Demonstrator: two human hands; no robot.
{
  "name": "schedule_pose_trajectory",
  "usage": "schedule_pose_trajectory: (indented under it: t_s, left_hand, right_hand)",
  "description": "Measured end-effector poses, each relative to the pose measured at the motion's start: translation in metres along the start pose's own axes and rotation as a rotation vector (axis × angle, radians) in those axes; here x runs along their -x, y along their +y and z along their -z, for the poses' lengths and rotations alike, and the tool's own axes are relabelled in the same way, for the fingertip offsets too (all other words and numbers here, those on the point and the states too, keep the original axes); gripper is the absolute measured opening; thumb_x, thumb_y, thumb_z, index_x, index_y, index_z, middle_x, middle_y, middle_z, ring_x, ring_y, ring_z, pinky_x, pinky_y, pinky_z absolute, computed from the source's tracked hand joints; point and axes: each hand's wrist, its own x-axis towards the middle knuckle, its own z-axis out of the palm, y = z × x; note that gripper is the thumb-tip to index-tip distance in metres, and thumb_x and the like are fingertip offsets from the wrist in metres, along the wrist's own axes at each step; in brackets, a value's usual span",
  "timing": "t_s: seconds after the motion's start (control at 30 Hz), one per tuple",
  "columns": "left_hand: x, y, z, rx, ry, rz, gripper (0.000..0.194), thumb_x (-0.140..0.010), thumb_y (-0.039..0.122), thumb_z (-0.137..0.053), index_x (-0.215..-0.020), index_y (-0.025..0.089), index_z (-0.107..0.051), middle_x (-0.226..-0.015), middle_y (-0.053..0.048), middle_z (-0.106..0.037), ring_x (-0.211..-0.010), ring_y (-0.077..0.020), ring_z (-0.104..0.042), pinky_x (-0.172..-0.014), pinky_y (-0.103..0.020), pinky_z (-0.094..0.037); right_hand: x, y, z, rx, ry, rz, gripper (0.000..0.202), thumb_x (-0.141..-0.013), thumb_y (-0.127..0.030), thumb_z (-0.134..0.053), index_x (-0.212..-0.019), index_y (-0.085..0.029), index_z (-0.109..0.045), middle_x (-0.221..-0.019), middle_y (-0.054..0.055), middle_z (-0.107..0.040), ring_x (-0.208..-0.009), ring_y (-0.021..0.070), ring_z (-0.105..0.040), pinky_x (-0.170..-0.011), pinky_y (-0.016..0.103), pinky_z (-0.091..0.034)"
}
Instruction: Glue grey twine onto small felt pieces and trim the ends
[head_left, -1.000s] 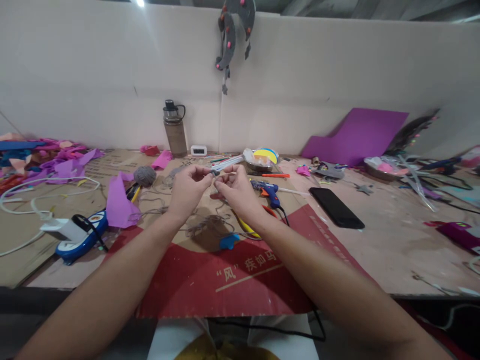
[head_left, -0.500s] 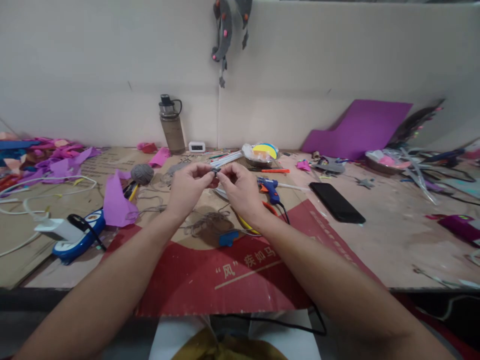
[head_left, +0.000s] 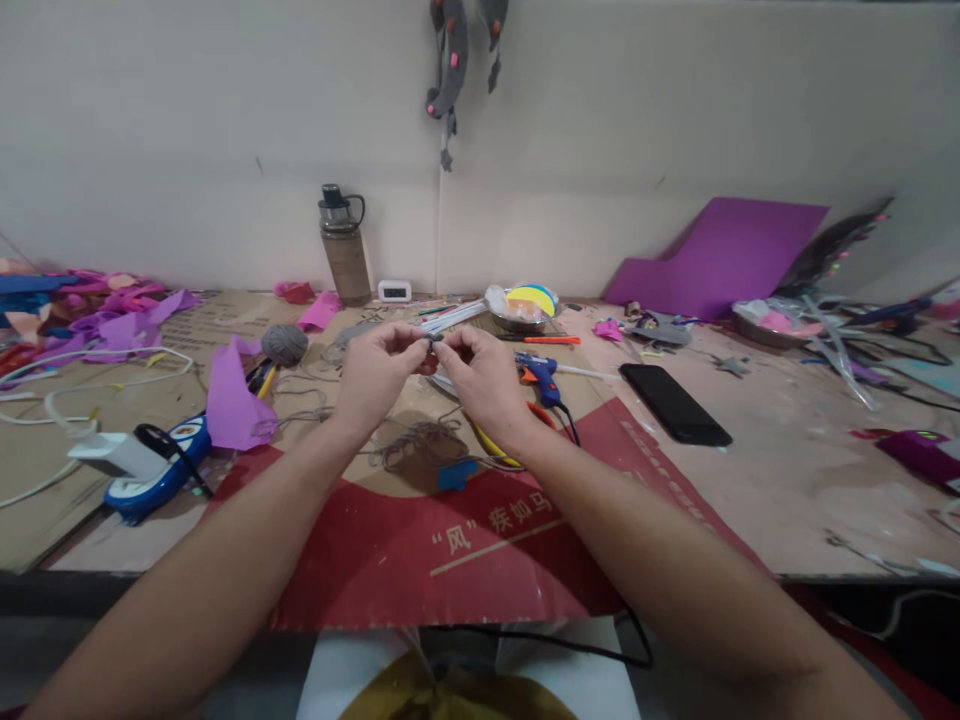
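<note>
My left hand [head_left: 381, 368] and my right hand [head_left: 480, 375] meet above the middle of the table, fingertips pinched together. Between them is a small dark grey piece [head_left: 433, 342], mostly covered by the fingers; it may be felt, but its shape cannot be made out. Loose grey yarn [head_left: 420, 440] lies tangled on the cardboard below the hands. Close by is a small blue piece [head_left: 457, 474]. A blue and orange glue gun [head_left: 541, 378] rests just right of my right hand. The grey yarn ball [head_left: 284, 345] sits to the left of my left hand.
A red-printed cardboard sheet [head_left: 450, 570] covers the table front. Around it are a black phone [head_left: 673, 404], a blue power strip [head_left: 159, 480] with a white plug, purple felt [head_left: 238, 400], a bottle [head_left: 345, 255], a metal bowl [head_left: 521, 322] and white sticks [head_left: 454, 316].
Both hands stay pinched together in nearly the same place, with only slight finger movement around the small grey piece. The camera view has shifted very slightly.
</note>
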Motion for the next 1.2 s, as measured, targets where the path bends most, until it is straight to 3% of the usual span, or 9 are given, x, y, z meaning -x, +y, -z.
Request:
schedule_pose_trajectory:
  t_s: [0.4, 0.77, 0.9, 0.97, 1.2]
  left_hand:
    - [-0.0009, -0.0007, 0.0007, -0.022, 0.013, -0.005, 0.009, -0.069, 0.023, -0.066, -0.073, 0.015, -0.063, -0.060, -0.001, -0.062, -0.053, -0.0113, -0.059, -0.058, -0.025, -0.051]
    - [-0.0026, -0.0017, -0.0009, 0.108, -0.012, 0.029, 0.008, -0.068, 0.020, -0.066, -0.071, 0.014, -0.061, -0.060, 0.000, -0.060, -0.051, -0.0095, -0.057, -0.055, -0.025, -0.051]
    - [-0.0018, -0.0006, -0.0011, 0.110, -0.026, 0.041, 0.008, -0.068, 0.020, -0.066, -0.070, 0.014, -0.061, -0.059, 0.000, -0.060, -0.052, -0.0100, -0.058, -0.055, -0.025, -0.051]
    - [-0.0009, 0.0006, -0.0014, 0.113, -0.033, 0.047, 0.008, -0.068, 0.020, -0.067, -0.071, 0.014, -0.061, -0.059, 0.000, -0.060, -0.052, -0.0101, -0.058, -0.055, -0.025, -0.051]
    - [-0.0002, 0.0042, -0.0022, 0.221, -0.103, 0.146, 0.013, -0.065, 0.021, -0.071, -0.069, 0.012, -0.062, -0.058, -0.001, -0.061, -0.051, -0.0091, -0.057, -0.053, -0.023, -0.048]
  right_hand:
    - [0.0024, -0.0071, -0.0005, 0.024, -0.001, -0.004, 0.018, -0.081, -0.024, -0.058, -0.064, -0.020, -0.053, -0.065, -0.001, -0.057, -0.061, 0.0122, -0.047, -0.062, 0.028, -0.035]
    - [0.0022, -0.0030, -0.0010, -0.012, 0.001, -0.059, 0.021, -0.081, -0.031, -0.058, -0.065, -0.020, -0.052, -0.061, -0.002, -0.052, -0.058, 0.0115, -0.044, -0.058, 0.027, -0.032]
    - [0.0013, -0.0026, 0.0000, -0.076, 0.020, -0.078, 0.009, -0.079, -0.027, -0.060, -0.084, -0.020, -0.058, -0.059, -0.006, -0.047, -0.056, 0.0109, -0.042, -0.057, 0.026, -0.032]
    - [0.0008, -0.0025, 0.0007, -0.097, 0.015, -0.084, 0.016, -0.078, -0.026, -0.060, -0.093, -0.020, -0.061, -0.057, -0.007, -0.043, -0.054, 0.0107, -0.040, -0.057, 0.026, -0.031]
    - [-0.0007, -0.0011, 0.0004, -0.197, -0.009, -0.152, 0.010, -0.076, -0.027, -0.058, -0.073, -0.018, -0.059, -0.055, -0.007, -0.041, -0.052, 0.0088, -0.035, -0.053, 0.025, -0.027]
